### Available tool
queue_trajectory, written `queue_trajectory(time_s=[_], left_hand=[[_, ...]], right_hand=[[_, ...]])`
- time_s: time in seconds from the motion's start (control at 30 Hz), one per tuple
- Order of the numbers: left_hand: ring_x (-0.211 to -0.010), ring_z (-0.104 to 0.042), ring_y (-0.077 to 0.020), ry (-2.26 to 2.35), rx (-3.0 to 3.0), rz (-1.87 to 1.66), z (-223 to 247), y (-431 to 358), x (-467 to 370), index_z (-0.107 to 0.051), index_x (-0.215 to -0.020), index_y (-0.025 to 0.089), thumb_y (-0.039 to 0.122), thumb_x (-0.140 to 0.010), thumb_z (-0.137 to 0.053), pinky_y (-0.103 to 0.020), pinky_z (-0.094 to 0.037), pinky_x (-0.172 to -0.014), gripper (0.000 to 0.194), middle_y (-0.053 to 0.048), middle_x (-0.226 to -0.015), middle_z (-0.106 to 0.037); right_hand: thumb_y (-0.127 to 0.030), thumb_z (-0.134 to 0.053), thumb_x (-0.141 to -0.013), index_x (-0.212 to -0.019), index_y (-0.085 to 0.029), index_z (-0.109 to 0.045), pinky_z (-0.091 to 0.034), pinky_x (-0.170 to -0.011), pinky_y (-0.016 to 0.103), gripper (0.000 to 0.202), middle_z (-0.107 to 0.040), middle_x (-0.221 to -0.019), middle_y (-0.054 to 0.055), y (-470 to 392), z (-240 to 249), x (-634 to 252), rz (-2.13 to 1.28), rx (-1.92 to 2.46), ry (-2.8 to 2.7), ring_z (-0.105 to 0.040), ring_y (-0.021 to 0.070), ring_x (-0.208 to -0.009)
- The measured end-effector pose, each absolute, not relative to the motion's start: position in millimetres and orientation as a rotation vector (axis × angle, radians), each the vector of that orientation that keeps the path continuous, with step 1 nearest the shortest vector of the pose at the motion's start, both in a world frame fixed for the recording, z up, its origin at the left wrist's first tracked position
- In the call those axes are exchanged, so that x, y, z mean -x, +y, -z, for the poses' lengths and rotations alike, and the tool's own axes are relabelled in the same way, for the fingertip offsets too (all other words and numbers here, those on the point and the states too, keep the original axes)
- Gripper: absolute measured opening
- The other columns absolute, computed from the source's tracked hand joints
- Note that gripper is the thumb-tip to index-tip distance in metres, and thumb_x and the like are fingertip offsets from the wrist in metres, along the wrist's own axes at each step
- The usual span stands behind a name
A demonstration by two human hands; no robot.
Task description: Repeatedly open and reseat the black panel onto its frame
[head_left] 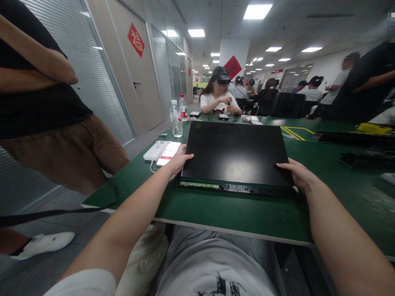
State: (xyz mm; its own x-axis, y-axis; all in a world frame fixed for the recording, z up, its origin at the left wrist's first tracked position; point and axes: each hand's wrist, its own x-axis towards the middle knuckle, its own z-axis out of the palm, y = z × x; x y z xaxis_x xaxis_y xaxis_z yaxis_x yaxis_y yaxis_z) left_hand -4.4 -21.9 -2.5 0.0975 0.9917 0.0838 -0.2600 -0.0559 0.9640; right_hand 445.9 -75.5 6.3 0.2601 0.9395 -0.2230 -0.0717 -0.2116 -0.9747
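A black flat screen panel (234, 152) is held by its two side edges over the green table. My left hand (179, 159) grips its left edge, thumb on the front face and fingers behind. On the right edge, my right hand (298, 172) holds in the same way, thumb on top. Below the panel's near edge shows a black frame (256, 190) with a green circuit board strip (200, 185) along its left part. The panel hides most of this frame, and I cannot tell whether the two touch.
Left of the panel lie a white box (151, 153) and a lit phone (168, 158) with a cable. Two bottles (176, 121) stand behind them. A seated person (216, 98) works across the table (222, 216). Dark parts (367, 156) lie at right; another person stands at left.
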Motion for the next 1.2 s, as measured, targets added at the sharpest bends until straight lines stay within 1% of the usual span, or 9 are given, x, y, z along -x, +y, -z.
queue_trajectory(time_s=[0.1, 0.33, 0.6, 0.73, 0.93, 1.1, 1.2], left_hand=[[-0.109, -0.070, -0.0274, 0.917, -1.108, -1.280, 2.4, -22.3, 5.1, -0.052, -0.103, 0.023, 0.004, -0.062, -0.075, -0.049, -0.052, -0.104, 0.050, -0.003, -0.107, -0.072], [-0.101, -0.072, -0.0282, 0.949, -1.076, -1.246, 4.0, -21.0, 7.6, -0.053, -0.101, 0.022, 0.002, -0.059, -0.076, -0.050, -0.056, -0.098, 0.053, -0.004, -0.104, -0.073], [-0.099, -0.075, -0.0280, 0.959, -1.109, -1.214, 5.8, -20.5, 9.5, -0.058, -0.106, 0.020, 0.006, -0.061, -0.083, -0.050, -0.058, -0.097, 0.053, -0.005, -0.103, -0.075], [-0.105, -0.074, -0.0302, 0.958, -1.133, -1.218, 5.4, -21.1, 8.2, -0.059, -0.109, 0.018, 0.006, -0.059, -0.087, -0.052, -0.056, -0.102, 0.059, -0.008, -0.105, -0.076], [-0.116, -0.071, -0.0342, 0.857, -1.194, -1.220, 6.5, -21.6, 7.9, -0.059, -0.126, 0.020, 0.004, -0.054, -0.088, -0.057, -0.053, -0.106, 0.079, -0.012, -0.118, -0.075], [-0.120, -0.070, -0.0345, 0.855, -1.200, -1.237, 7.1, -21.8, 8.1, -0.058, -0.132, 0.023, 0.002, -0.056, -0.087, -0.056, -0.054, -0.107, 0.084, -0.010, -0.124, -0.073], [-0.120, -0.070, -0.0336, 0.858, -1.198, -1.229, 6.0, -22.7, 8.4, -0.057, -0.132, 0.024, 0.001, -0.057, -0.086, -0.055, -0.054, -0.108, 0.084, -0.010, -0.125, -0.073]], right_hand=[[-0.013, -0.081, -0.066, -0.096, -0.027, -0.070, -0.059, -0.054, 0.032, 0.035, -0.078, -0.082, 0.003, -75.4, -6.2, -444.5, -1.174, 1.442, -0.886, -0.073, 0.0232, -0.068], [-0.009, -0.081, -0.066, -0.094, -0.026, -0.070, -0.060, -0.053, 0.031, 0.034, -0.077, -0.080, 0.003, -73.7, -4.6, -446.8, -1.198, 1.457, -0.874, -0.072, 0.0216, -0.065], [-0.009, -0.079, -0.069, -0.095, -0.024, -0.068, -0.063, -0.056, 0.035, 0.031, -0.079, -0.083, 0.006, -74.0, -4.4, -447.0, -1.244, 1.495, -0.860, -0.074, 0.0242, -0.066], [-0.008, -0.079, -0.070, -0.097, -0.024, -0.067, -0.063, -0.056, 0.035, 0.034, -0.079, -0.084, 0.006, -74.8, -5.6, -446.2, -1.267, 1.498, -0.849, -0.075, 0.0245, -0.065], [-0.008, -0.081, -0.070, -0.097, -0.024, -0.068, -0.063, -0.057, 0.035, 0.035, -0.079, -0.084, 0.006, -71.2, 0.1, -454.6, -1.273, 1.480, -0.885, -0.075, 0.0248, -0.067], [-0.009, -0.083, -0.066, -0.095, -0.026, -0.070, -0.063, -0.056, 0.034, 0.036, -0.079, -0.082, 0.004, -70.1, 2.6, -455.3, -1.254, 1.462, -0.908, -0.075, 0.0237, -0.066], [-0.008, -0.082, -0.066, -0.093, -0.025, -0.070, -0.063, -0.056, 0.034, 0.034, -0.079, -0.081, 0.004, -71.7, 0.2, -451.9, -1.258, 1.476, -0.896, -0.074, 0.0236, -0.065]])
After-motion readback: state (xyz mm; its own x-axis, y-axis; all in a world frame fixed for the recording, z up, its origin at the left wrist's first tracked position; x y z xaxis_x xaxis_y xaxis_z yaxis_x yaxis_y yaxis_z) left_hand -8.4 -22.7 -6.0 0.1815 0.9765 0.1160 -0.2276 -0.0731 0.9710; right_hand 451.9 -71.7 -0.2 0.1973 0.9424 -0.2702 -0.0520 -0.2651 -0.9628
